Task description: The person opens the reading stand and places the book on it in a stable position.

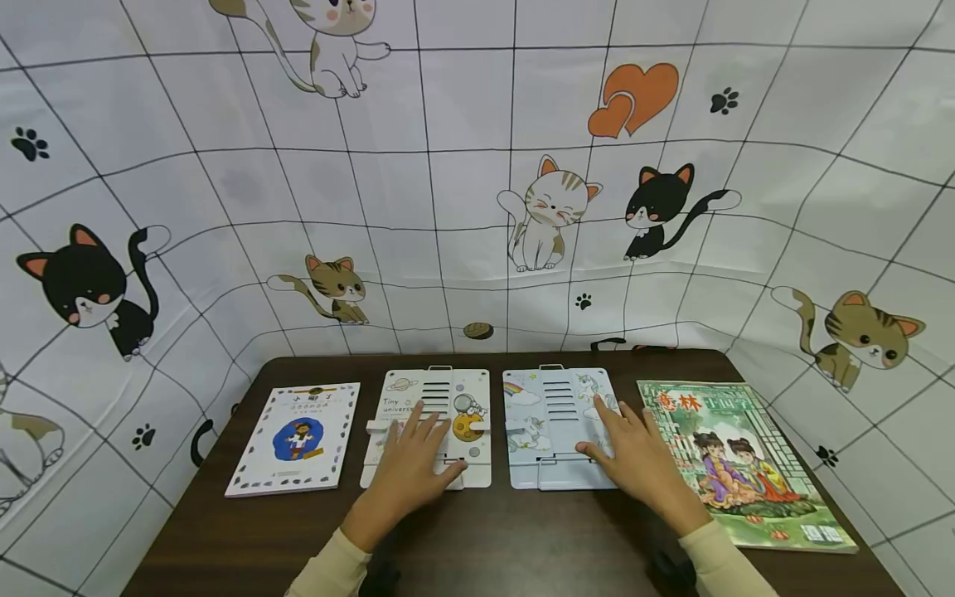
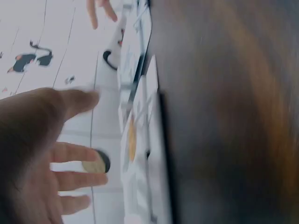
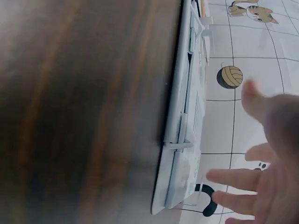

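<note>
Two flat folding book stands lie side by side on the dark table. The left one, a cream stand (image 1: 475, 385) with planets and a "Tiny universe" print, is partly covered by my left hand (image 1: 406, 473). My right hand (image 1: 642, 464) is over the right edge of the pale blue-white stand (image 1: 525, 477) with unicorns and a rainbow. Both hands have their fingers spread and hold nothing. In the left wrist view the left hand (image 2: 37, 154) is apart from the stand; in the right wrist view the right hand (image 3: 275, 158) also shows a gap from it.
A white book (image 1: 254, 448) with a blue round picture lies at the left of the table (image 1: 477, 547). At the right lies a green magazine (image 1: 783, 522), partly behind my right hand. A white cat-print cloth (image 1: 462, 191) hangs behind the table and at its sides.
</note>
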Action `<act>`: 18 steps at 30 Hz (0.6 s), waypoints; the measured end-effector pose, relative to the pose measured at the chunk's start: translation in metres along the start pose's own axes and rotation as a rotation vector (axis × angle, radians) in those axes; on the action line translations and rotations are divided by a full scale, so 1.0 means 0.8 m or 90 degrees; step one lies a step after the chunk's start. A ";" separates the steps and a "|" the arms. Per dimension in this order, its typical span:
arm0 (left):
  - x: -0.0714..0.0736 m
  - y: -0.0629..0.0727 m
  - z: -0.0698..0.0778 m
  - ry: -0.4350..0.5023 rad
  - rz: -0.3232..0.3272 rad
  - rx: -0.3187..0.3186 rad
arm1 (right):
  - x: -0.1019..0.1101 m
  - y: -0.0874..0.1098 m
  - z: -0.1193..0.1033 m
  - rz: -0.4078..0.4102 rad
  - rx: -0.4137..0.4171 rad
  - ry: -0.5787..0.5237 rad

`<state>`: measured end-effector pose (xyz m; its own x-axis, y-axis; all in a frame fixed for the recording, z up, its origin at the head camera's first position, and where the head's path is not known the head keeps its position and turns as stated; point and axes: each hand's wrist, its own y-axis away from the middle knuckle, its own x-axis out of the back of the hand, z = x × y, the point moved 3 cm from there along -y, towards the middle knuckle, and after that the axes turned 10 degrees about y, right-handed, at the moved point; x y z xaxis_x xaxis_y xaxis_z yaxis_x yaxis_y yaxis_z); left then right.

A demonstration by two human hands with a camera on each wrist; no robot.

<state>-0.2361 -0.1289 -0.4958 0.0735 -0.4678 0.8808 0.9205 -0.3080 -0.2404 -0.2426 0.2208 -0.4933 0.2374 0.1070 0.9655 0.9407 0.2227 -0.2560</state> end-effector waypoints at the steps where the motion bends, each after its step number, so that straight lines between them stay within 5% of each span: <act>1: -0.002 0.000 0.007 0.013 0.014 -0.021 | 0.002 0.001 0.000 0.019 -0.005 -0.005; 4: -0.010 -0.003 0.030 0.053 0.048 -0.073 | 0.006 0.003 0.000 0.047 -0.026 -0.033; 7: -0.023 -0.008 0.051 0.094 0.056 -0.092 | 0.008 0.005 0.003 0.023 -0.056 -0.074; 12: -0.051 -0.019 0.080 0.138 0.015 -0.103 | 0.006 0.009 0.006 -0.042 -0.075 -0.112; 18: -0.076 -0.033 0.107 0.192 -0.025 -0.095 | 0.003 0.011 0.009 -0.055 -0.070 -0.122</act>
<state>-0.2319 -0.0213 -0.5080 -0.0983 -0.6709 0.7350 0.8524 -0.4379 -0.2857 -0.2356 0.2298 -0.4936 0.1150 0.2762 0.9542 0.9788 0.1327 -0.1564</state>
